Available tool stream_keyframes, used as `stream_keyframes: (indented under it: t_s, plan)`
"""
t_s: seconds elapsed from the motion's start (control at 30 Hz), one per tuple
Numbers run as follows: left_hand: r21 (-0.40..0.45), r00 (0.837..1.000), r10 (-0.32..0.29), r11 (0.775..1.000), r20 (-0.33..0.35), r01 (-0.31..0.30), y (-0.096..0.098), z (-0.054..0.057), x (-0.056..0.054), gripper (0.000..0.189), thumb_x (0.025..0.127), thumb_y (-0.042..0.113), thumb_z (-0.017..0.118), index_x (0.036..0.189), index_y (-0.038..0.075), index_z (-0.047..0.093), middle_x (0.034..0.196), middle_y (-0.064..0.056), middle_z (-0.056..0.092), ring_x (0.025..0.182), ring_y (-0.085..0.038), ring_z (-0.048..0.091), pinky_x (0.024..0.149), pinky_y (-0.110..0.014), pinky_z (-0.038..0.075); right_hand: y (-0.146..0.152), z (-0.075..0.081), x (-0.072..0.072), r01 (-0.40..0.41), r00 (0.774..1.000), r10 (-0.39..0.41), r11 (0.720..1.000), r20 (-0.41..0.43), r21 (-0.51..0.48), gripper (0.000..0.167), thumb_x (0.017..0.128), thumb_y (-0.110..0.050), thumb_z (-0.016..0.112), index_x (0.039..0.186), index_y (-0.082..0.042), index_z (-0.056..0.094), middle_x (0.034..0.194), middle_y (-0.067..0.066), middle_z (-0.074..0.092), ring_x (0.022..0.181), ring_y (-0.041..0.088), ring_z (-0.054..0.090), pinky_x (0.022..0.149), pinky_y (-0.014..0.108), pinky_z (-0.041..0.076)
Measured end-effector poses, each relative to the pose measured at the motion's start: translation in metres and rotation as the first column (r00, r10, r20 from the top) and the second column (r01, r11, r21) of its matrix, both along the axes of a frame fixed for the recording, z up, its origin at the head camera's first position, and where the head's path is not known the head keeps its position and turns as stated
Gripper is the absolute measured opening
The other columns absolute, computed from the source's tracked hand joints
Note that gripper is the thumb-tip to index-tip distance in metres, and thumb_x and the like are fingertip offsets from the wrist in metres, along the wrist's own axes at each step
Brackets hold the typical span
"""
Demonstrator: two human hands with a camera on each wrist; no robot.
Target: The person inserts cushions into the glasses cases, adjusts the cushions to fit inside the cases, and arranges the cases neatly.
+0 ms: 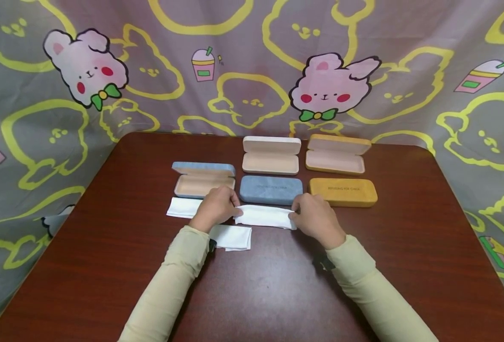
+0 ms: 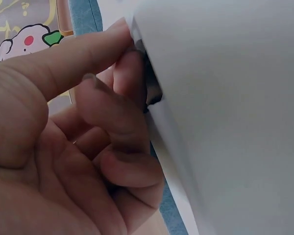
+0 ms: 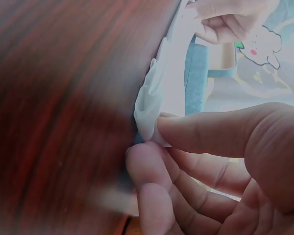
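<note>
Landmark: the closed blue case [image 1: 271, 190], dark lettering being shown on its lid.

Item, white cloth [image 1: 266, 216]: being held stretched lengthwise just on the near side of the closed blue case. Whether the table [image 1: 269, 294] is being touched by it cannot be told.

Item, left hand [image 1: 218, 207]: the cloth's left end is being pinched between thumb and forefinger, near the landmark's left front corner.

Item, right hand [image 1: 318, 216]: the cloth's right end is being pinched between thumb and fingers, near the landmark's right front corner.

Item, second cloth [image 1: 183, 207]: lying to the left and near side of the landmark, its right end being covered by the left hand.

Item, third cloth [image 1: 232, 237]: lying folded on the near side and slightly left of the landmark, its left part being hidden by the left forearm.

Item, open blue case [image 1: 205, 185]: standing just left of the landmark, its front right corner being screened by the left hand.

Item, open white case [image 1: 271, 161]: standing directly behind the landmark.

Item, open yellow case [image 1: 336, 161]: standing behind and right of the landmark.

Item, closed yellow case [image 1: 343, 192]: lying just right of the landmark, its front left corner being overlapped by the right hand.

Item, printed curtain [image 1: 252, 47]: hanging well behind the landmark.
</note>
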State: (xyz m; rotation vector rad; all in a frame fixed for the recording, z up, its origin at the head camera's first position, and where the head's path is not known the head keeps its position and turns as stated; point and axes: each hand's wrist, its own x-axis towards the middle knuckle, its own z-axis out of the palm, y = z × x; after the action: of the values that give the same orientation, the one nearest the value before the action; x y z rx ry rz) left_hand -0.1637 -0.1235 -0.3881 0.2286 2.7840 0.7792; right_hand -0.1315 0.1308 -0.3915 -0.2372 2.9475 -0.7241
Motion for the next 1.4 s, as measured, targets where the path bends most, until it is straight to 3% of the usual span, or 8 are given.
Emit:
stream_keyframes:
  t_s: [0.3,0.5,0.67,0.83,1.07,1.17,1.4]
  plan:
    - [0.021,0.999,-0.012,1.0,-0.045,0.013,-0.002,0.003,0.006,0.017,0.079,0.013,0.083,0.068,0.014,0.07,0.074,0.002,0.065,0.072,-0.019,0.059,0.069,-0.037,0.05,0.001,0.005,0.006,-0.001,1.0,0.0,1.0,-0.025,-0.023,0.01,0.088,-0.017,0.073,0.079,-0.012,0.07,0.064,0.0,0.057,0.058,0.021,0.052,0.047,0.033,0.042]
    - [0.086,0.998,-0.014,0.996,-0.058,0.019,-0.006,0.007,0.007,0.015,0.079,0.011,0.082,0.069,0.012,0.07,0.072,0.001,0.065,0.07,-0.018,0.059,0.068,-0.036,0.05,0.004,0.007,0.006,-0.035,0.999,0.033,0.998,-0.037,-0.06,0.011,0.087,-0.017,0.075,0.079,-0.012,0.069,0.065,-0.001,0.059,0.057,0.018,0.052,0.049,0.033,0.043]
    - [0.173,1.0,0.019,0.985,0.007,-0.02,-0.009,0.003,0.005,0.011,0.082,0.01,0.08,0.077,0.009,0.069,0.073,-0.002,0.064,0.066,-0.018,0.058,0.062,-0.033,0.049,0.009,0.005,0.004,-0.069,0.997,0.062,0.975,-0.042,-0.21,0.009,0.084,-0.012,0.076,0.081,-0.008,0.069,0.067,-0.002,0.064,0.058,0.013,0.059,0.058,0.034,0.048]
    - [0.235,0.991,0.057,0.968,0.118,-0.084,-0.009,0.003,0.004,0.014,0.082,0.007,0.081,0.094,0.005,0.074,0.082,-0.004,0.067,0.074,-0.019,0.061,0.065,-0.033,0.051,0.011,0.005,0.002,-0.026,1.0,0.025,0.955,-0.008,-0.295,0.006,0.084,-0.011,0.076,0.083,-0.008,0.071,0.068,-0.002,0.066,0.061,0.013,0.061,0.06,0.033,0.048]
    - [0.255,0.992,0.027,0.965,0.127,-0.059,-0.013,0.0,0.006,0.005,0.083,0.009,0.08,0.087,0.008,0.079,0.085,-0.003,0.07,0.081,-0.02,0.06,0.069,-0.034,0.049,0.011,0.005,0.002,0.002,1.0,-0.003,0.935,-0.001,-0.356,0.013,0.083,-0.007,0.074,0.095,-0.002,0.076,0.076,0.002,0.069,0.07,0.016,0.062,0.064,0.033,0.05]
    - [0.333,0.988,0.031,0.94,0.15,-0.08,-0.015,-0.002,0.006,0.004,0.083,0.008,0.079,0.086,0.006,0.078,0.082,-0.005,0.069,0.075,-0.02,0.061,0.067,-0.034,0.05,0.011,0.005,0.002,0.007,1.0,-0.002,0.913,0.013,-0.407,0.016,0.084,-0.005,0.073,0.098,0.0,0.077,0.079,0.004,0.071,0.072,0.017,0.061,0.064,0.032,0.05]
    - [0.511,0.961,0.027,0.843,0.274,-0.169,-0.022,-0.006,0.005,0.008,0.087,0.004,0.074,0.094,0.0,0.072,0.081,-0.009,0.069,0.065,-0.019,0.061,0.063,-0.031,0.053,0.008,0.008,0.002,0.015,0.998,0.02,0.848,0.061,-0.53,0.013,0.087,-0.002,0.071,0.098,0.001,0.077,0.085,0.007,0.071,0.071,0.018,0.06,0.062,0.029,0.05]
